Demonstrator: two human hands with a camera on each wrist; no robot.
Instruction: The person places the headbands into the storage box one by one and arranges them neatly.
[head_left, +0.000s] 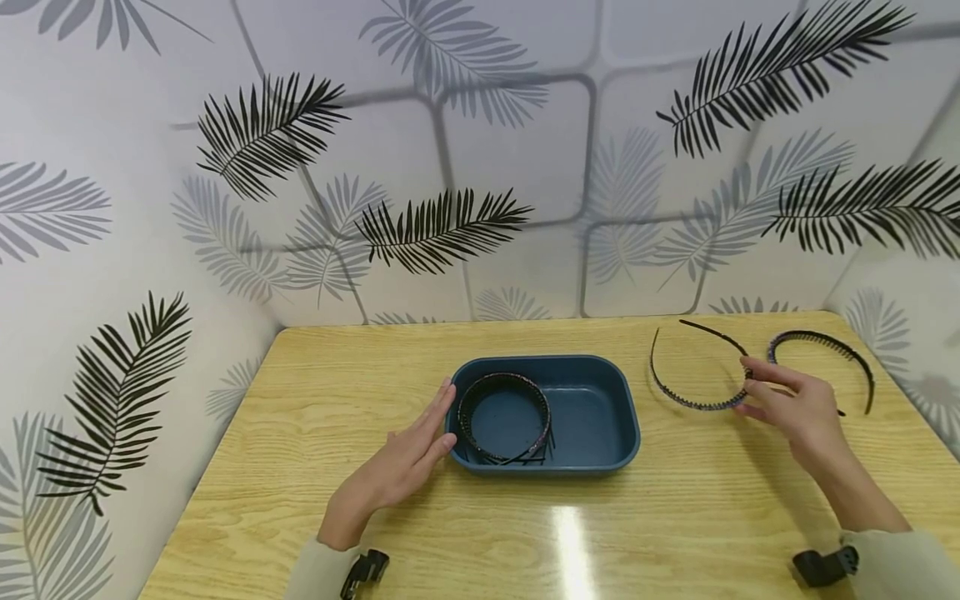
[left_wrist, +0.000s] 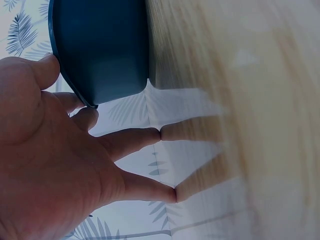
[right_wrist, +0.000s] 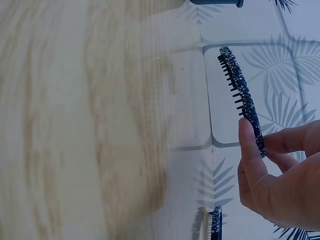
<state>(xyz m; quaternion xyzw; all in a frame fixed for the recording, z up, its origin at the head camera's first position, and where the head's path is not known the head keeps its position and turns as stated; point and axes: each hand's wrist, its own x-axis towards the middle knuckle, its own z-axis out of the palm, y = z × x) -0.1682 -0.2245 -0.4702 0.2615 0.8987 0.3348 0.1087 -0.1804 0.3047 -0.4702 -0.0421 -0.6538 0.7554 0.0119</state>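
Note:
My right hand point(head_left: 793, 410) pinches a toothed headband point(head_left: 701, 407) between thumb and fingers, to the right of the blue bin. In the right wrist view the headband point(right_wrist: 241, 90) shows a dark, sparkly outer face and a row of short teeth, and it is held above the table. My left hand point(head_left: 405, 457) lies against the left end of the blue plastic bin point(head_left: 543, 469), fingers fairly straight, thumb at the rim; in the left wrist view two fingertips touch the tabletop. Inside the bin's left half sit dark glittery headbands point(head_left: 504, 379), stacked in a ring.
Another headband point(head_left: 825, 336) lies on the table at the far right, just beyond my right hand. The wooden table point(head_left: 360, 358) meets a wall point(head_left: 517, 275) with a leaf pattern along its back edge.

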